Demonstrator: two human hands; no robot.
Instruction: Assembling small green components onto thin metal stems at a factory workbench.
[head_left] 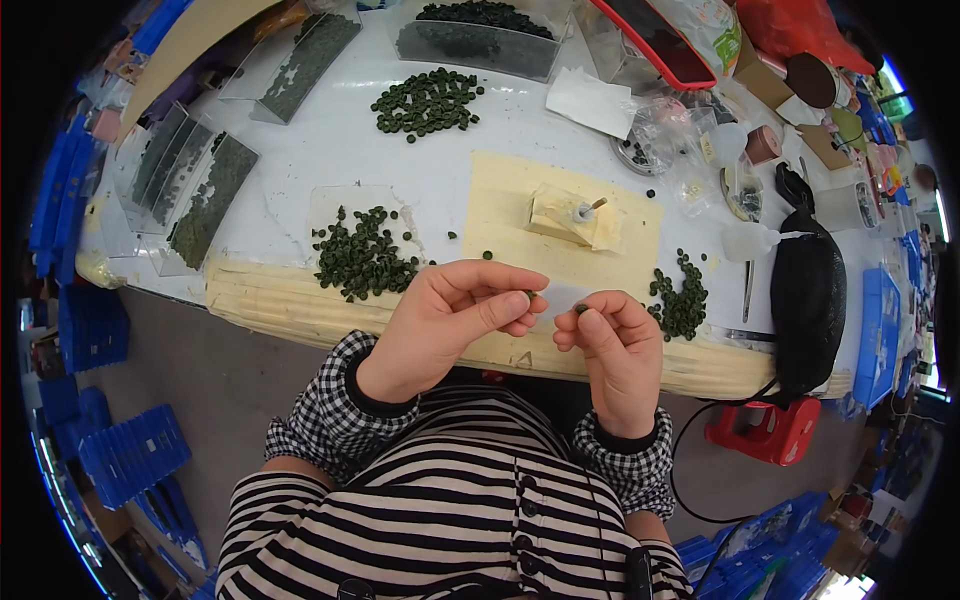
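Observation:
Over the near edge of the table, my left hand pinches a small dark green disc between thumb and fingers. Just to its right, my right hand holds another small dark green disc at its fingertips. The two hands are close together but apart. A loose pile of such discs lies beyond my left hand, and a smaller pile sits right of my right hand. Beyond both hands, a taped yellowish block with a short metal-and-wood pin stands on a yellow sheet.
Farther back lie another disc pile and clear trays of discs. More clear trays stand at left. At right are a black pouch, tweezers, a squeeze bottle, a folded tissue and a red-cased phone.

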